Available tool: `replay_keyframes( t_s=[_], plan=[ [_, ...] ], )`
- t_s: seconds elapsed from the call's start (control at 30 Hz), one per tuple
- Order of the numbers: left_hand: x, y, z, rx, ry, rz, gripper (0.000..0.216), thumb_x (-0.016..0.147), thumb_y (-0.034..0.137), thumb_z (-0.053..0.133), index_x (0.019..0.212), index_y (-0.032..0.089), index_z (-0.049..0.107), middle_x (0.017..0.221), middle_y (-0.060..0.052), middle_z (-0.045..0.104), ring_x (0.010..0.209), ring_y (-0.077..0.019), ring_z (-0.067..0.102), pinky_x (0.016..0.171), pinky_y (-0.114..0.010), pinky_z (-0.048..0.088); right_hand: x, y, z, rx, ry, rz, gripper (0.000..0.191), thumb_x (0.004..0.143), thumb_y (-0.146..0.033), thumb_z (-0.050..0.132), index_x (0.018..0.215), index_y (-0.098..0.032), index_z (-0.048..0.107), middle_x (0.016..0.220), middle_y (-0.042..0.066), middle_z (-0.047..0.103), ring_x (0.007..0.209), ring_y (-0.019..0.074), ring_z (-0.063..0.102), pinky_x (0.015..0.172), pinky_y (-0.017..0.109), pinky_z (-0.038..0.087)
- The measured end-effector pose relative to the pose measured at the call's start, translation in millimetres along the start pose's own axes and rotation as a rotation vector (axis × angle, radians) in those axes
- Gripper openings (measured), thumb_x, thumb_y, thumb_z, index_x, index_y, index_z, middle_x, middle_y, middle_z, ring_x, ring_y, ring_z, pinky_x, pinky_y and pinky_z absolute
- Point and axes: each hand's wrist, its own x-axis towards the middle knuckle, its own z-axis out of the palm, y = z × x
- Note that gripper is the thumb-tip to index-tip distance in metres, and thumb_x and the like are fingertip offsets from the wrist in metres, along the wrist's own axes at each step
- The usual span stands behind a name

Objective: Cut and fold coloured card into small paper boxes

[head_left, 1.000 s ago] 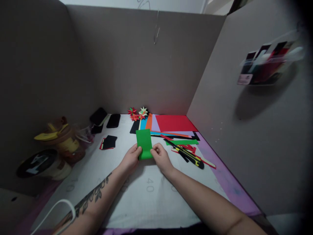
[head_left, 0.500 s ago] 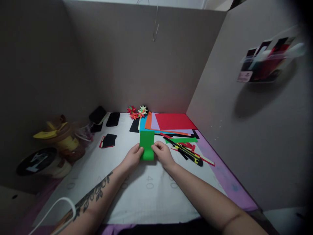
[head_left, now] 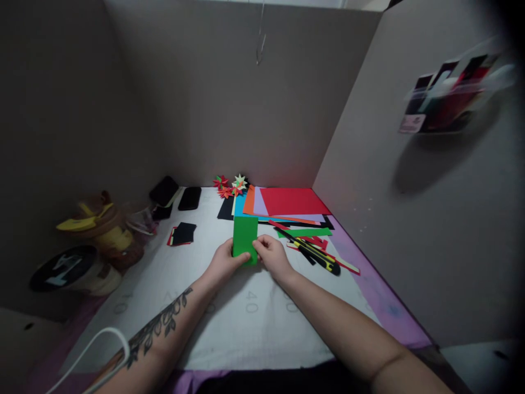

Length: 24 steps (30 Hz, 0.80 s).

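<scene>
**A:** Where is the green paper rectangle?

**B:** The green paper rectangle is over the middle of the white cutting mat, between the person's hands. The left hand has its fingers closed on the lower left corner. The right hand pinches the lower right edge in the same way.

**A:** What does the surface look like?

**B:** The mat has faint printed numbers and lies on a purple tabletop. Just behind the paper is a fanned stack of coloured sheets with a red one on top. A yellow-and-black utility knife lies near the right hand among cut strips. Folded paper stars sit at the far edge, with a black phone to their left. Some small black cards lie nearer the person.

**A:** And the room?

**B:** Plain cardboard partitions close in the desk at the back and on both sides, and the light is dim. A clear holder with cards in it hangs on the right wall. A metal hook dangles in front of the back wall. Jars stand in shadow on the left, and a white cable loops across the near left corner.
</scene>
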Motion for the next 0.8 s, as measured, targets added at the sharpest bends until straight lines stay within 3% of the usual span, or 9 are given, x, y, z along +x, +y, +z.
replay_keyframes(
  t_s=[0.27, 0.53, 0.67, 0.73, 0.8],
  plan=[
    [-1, 6, 1, -0.056, -0.041, -0.117, 0.027, 0.063, 0.026, 0.071, 0.082, 0.013, 0.056, 0.066, -0.001, 0.065, 0.056, -0.0134, 0.058, 0.053, -0.023, 0.041, 6, -1, -7, 0.015, 0.102, -0.057, 0.028, 0.075, -0.042, 0.061, 0.062, -0.020, 0.049, 0.046, -0.007, 0.045, 0.043, 0.0090, 0.037, 0.045, 0.022, 0.031],
    [-1, 4, -2, -0.062, -0.072, -0.132, 0.026, 0.062, 0.029, 0.071, 0.077, 0.014, 0.056, 0.063, 0.000, 0.064, 0.055, -0.0135, 0.058, 0.053, -0.023, 0.041, 11, 2, -10, 0.014, 0.110, -0.079, 0.030, 0.076, -0.046, 0.061, 0.064, -0.020, 0.050, 0.046, -0.007, 0.044, 0.044, 0.0097, 0.039, 0.046, 0.022, 0.032],
    [1, 1, -2, -0.008, 0.052, -0.031, 0.021, 0.065, 0.028, 0.069, 0.073, 0.015, 0.055, 0.062, 0.000, 0.062, 0.057, -0.0137, 0.057, 0.053, -0.022, 0.040, 6, 2, -4, 0.093, -0.057, -0.064, 0.035, 0.073, -0.053, 0.064, 0.073, -0.018, 0.057, 0.058, -0.003, 0.057, 0.053, 0.0117, 0.050, 0.053, 0.023, 0.040],
    [2, 1, -3, 0.044, 0.119, 0.028, 0.018, 0.067, 0.028, 0.067, 0.073, 0.015, 0.056, 0.064, 0.000, 0.061, 0.059, -0.0137, 0.057, 0.053, -0.022, 0.040, 2, 3, 2, 0.111, -0.154, -0.043, 0.038, 0.068, -0.050, 0.070, 0.083, -0.016, 0.062, 0.074, 0.002, 0.066, 0.065, 0.0147, 0.057, 0.061, 0.026, 0.044],
    [2, 1, -3, 0.090, 0.165, 0.074, 0.017, 0.068, 0.028, 0.065, 0.074, 0.015, 0.057, 0.067, 0.000, 0.062, 0.061, -0.0134, 0.056, 0.054, -0.022, 0.039, -2, 4, 8, 0.077, -0.163, -0.005, 0.039, 0.063, -0.044, 0.075, 0.087, -0.015, 0.065, 0.081, 0.005, 0.068, 0.071, 0.0171, 0.059, 0.065, 0.027, 0.046]
  ],
)
